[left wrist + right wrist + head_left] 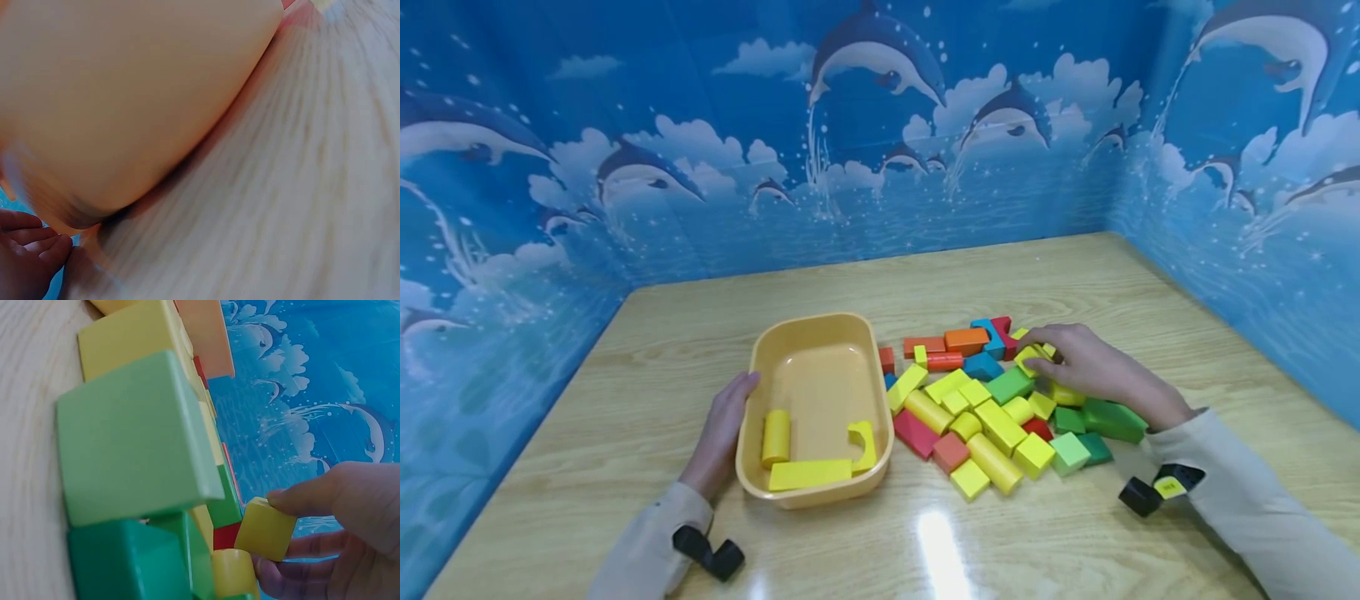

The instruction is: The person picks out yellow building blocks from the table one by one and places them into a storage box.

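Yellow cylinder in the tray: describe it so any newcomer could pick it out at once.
On the table, find the tan tray touched by the left hand. Near its closer left corner is the yellow cylinder. It's round-sided, unlike its tray neighbours: a long yellow block and a notched yellow piece.

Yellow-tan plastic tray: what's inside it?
A yellow cylinder, a long yellow rectangular block and a yellow block with a curved cutout. They cover the tray floor directly beneath them, so that's hidden.
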`<state>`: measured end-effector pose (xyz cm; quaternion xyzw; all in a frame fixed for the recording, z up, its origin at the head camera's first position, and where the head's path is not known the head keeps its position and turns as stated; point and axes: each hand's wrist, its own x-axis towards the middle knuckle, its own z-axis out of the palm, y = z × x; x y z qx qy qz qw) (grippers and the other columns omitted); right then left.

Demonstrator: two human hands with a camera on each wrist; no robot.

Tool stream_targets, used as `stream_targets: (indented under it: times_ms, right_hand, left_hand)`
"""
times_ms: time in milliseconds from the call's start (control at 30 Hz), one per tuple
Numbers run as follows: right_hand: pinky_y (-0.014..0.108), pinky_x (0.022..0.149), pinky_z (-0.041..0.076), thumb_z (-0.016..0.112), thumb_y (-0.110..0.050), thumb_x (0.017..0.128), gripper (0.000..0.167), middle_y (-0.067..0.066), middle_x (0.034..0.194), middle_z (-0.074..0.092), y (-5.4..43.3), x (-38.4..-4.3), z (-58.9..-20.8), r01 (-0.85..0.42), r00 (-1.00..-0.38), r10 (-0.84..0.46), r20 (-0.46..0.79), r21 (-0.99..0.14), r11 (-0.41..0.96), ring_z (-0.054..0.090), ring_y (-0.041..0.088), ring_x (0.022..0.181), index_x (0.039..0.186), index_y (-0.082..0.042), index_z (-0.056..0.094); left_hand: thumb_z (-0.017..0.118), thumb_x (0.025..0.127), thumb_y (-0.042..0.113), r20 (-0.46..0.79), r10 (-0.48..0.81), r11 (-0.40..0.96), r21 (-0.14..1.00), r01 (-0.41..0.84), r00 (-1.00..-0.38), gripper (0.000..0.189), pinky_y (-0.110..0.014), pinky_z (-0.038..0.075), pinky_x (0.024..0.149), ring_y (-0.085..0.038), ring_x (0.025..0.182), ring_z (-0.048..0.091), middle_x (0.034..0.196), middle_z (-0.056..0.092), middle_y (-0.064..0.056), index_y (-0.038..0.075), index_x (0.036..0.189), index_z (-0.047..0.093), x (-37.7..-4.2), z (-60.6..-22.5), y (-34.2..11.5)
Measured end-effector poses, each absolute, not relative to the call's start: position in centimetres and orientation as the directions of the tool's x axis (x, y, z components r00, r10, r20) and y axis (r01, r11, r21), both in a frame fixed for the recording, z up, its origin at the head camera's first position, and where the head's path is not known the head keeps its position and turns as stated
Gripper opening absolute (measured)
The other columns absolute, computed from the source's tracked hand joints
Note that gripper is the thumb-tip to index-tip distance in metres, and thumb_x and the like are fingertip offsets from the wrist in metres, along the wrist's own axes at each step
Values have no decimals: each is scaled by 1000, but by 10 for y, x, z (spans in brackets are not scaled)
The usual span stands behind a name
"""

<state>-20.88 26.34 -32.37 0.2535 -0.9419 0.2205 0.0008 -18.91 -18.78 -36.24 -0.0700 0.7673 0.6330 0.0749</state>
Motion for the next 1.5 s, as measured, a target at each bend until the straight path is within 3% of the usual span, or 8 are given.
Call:
stream_targets:
  times_ms: [233,467,733,900,1133,1200,1500]
  right_hand:
    - [38,72,55,61,-15,95,25,15,115,66,254,-207,-320,-491,-866,-481,135,-408,770,61,19,84,117,-3,66]
    - [30,60,47,59,-22,97,27,3,99,64,206,-207,-308,-587,-807,-553,208,-395,707,49,11,65,119,-7,64]
    - [26,77,56,65,-17,93,28,5,117,60,144,-197,-309,-790,-613,-726,311,-268,551,62,14,91,120,-10,64]
    - [26,83,53,67,-17,92,30,4,116,60,106,-187,-315,-872,-490,-806,333,-209,443,57,16,100,121,-11,64]
    - [20,76,48,64,-24,94,27,0,101,65,66,-180,-320,-942,-335,-907,253,-106,318,58,13,87,118,-13,66]
    - [19,73,47,63,-26,95,27,0,99,66,60,-179,-319,-942,-334,-915,226,-118,315,58,12,84,119,-13,66]
    - [22,75,45,60,-29,96,25,-4,96,68,51,-179,-322,-895,-435,-890,134,-168,413,54,10,81,114,-15,70]
  left_hand:
    - [28,105,37,-207,-11,211,956,-205,-978,65,-46,21,117,-35,142,24,156,20,-24,-4,152,10,-189,-362,-189]
    - [29,105,34,-199,-23,183,963,-200,-980,65,-46,18,118,-36,143,18,157,15,-24,-6,151,8,-190,-362,-188]
    - [24,105,39,-232,1,197,954,-227,-973,63,-46,23,116,-33,142,26,157,21,-20,1,154,10,-191,-361,-189]
    - [25,105,39,-224,-2,200,955,-220,-975,63,-46,23,116,-33,141,27,156,23,-21,0,153,11,-190,-362,-189]
    - [26,105,39,-236,-10,194,953,-233,-972,63,-45,22,117,-32,142,26,157,22,-19,1,154,11,-190,-363,-190]
    - [25,105,40,-243,-12,201,950,-240,-970,64,-45,22,117,-31,142,25,157,21,-18,2,154,10,-191,-363,-190]
    - [26,105,37,-208,-3,183,962,-205,-978,63,-45,25,116,-34,140,28,155,23,-22,-3,152,13,-191,-363,-191]
